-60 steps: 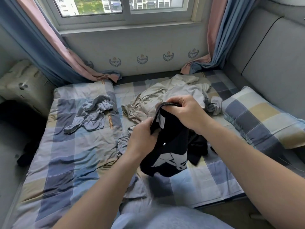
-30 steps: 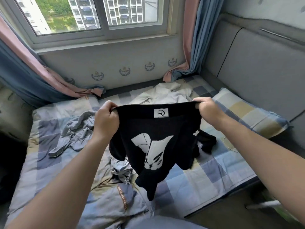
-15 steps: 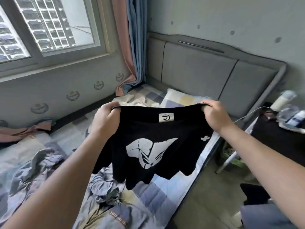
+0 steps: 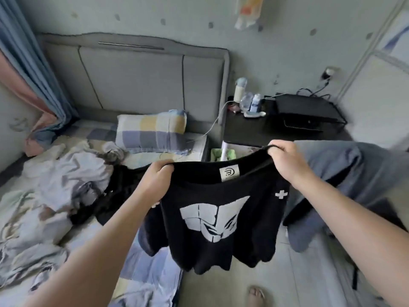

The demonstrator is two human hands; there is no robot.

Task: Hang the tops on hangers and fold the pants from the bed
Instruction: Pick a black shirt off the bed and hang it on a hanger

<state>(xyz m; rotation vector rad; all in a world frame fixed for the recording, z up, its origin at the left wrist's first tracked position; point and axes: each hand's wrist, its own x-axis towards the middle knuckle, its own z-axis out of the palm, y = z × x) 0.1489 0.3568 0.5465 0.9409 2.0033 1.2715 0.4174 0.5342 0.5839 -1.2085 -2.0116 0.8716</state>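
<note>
Checked bed (image 4: 141, 269), grey headboard (image 4: 132, 78), black nightstand (image 4: 254, 131), pillow (image 4: 152, 131)

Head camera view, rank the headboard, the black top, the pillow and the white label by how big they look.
1. The headboard and the black top look about alike; the top hangs nearer the camera, so I leave them unranked.
2. The pillow.
3. Smallest: the white label.
</note>
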